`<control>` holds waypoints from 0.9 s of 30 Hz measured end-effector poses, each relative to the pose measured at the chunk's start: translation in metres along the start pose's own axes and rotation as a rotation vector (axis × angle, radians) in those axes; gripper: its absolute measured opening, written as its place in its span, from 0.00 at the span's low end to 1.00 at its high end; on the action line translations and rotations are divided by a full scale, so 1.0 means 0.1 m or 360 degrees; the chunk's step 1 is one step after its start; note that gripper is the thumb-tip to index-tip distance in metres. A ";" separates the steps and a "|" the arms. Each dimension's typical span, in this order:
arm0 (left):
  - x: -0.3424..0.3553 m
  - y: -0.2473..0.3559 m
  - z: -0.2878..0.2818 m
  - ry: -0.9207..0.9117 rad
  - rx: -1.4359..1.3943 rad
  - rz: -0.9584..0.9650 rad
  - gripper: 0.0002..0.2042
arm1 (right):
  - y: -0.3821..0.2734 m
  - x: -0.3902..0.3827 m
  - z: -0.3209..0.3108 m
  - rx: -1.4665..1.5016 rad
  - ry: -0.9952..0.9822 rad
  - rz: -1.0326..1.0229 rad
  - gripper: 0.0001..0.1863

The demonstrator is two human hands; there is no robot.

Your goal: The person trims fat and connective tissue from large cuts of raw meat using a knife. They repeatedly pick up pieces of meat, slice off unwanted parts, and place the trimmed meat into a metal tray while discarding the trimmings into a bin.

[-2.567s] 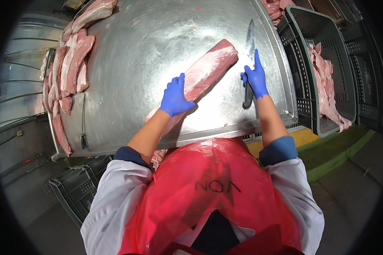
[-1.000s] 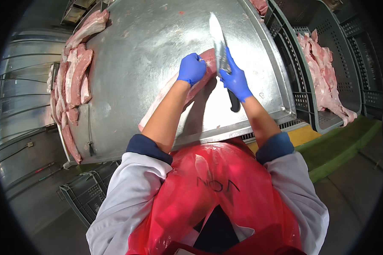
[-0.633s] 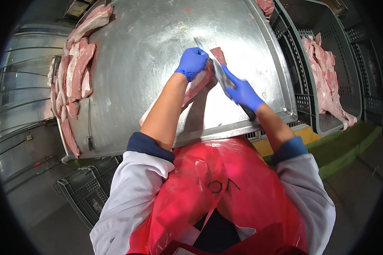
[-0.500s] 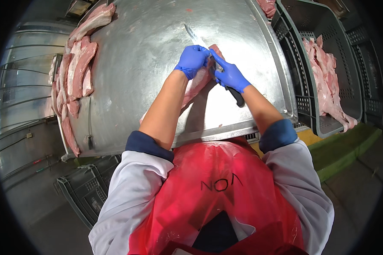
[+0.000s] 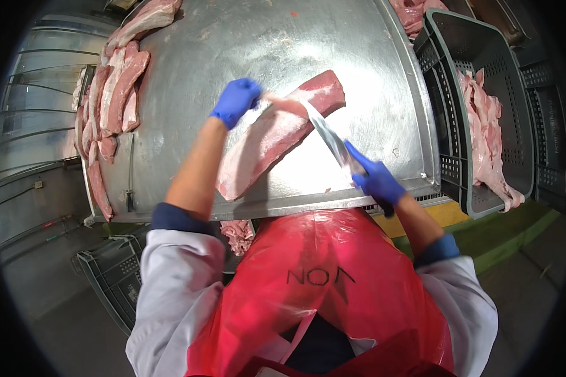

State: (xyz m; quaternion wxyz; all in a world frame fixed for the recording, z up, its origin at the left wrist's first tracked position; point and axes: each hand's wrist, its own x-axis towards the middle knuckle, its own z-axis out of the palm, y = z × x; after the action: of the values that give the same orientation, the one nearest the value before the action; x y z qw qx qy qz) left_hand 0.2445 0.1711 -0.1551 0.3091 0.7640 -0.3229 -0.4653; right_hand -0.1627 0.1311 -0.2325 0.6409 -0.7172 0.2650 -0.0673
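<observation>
A long pink slab of meat (image 5: 258, 151) lies diagonally across the middle of the steel work table (image 5: 201, 56). My left hand (image 5: 236, 100), in a blue glove, is raised left of the slab's upper part, closed on a thin strip of meat (image 5: 280, 102) that stretches back toward the slab. My right hand (image 5: 374, 179), also gloved, grips a knife (image 5: 324, 132) at the lower right; its blade points up-left, with the tip at the strip near the slab's top.
Several meat pieces (image 5: 122, 94) line the table's left edge, beside a thin steel rod with a dark handle (image 5: 130, 198). A grey crate (image 5: 509, 138) holds pink trimmings at the right; more meat (image 5: 415, 16) lies behind it. More trimmings (image 5: 236, 235) sit below the near edge, and a crate (image 5: 107, 276) stands lower left.
My left hand has moved left, drawing a strip away from the slab's top. My right hand and the knife have moved down and right, uncovering more of the slab.
</observation>
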 end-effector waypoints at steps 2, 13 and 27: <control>-0.01 -0.38 -0.34 0.0204 0.1463 0.0138 0.18 | -0.03 -0.28 0.00 0.0103 0.0088 0.0122 0.42; -0.21 0.25 0.98 -0.0007 0.1896 0.0952 0.09 | -0.37 1.29 0.07 0.0449 0.0151 0.0008 0.42; -0.02 0.80 0.66 -0.0399 0.2041 0.0695 0.14 | -0.39 1.04 0.14 0.0077 -0.0252 0.0157 0.43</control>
State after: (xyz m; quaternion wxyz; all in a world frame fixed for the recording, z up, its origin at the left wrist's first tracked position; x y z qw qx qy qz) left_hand 0.1674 0.1134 -0.1171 -0.1570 0.6538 -0.7142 -0.1942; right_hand -0.0569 0.0966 -0.2230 0.6795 -0.6908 0.2466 0.0149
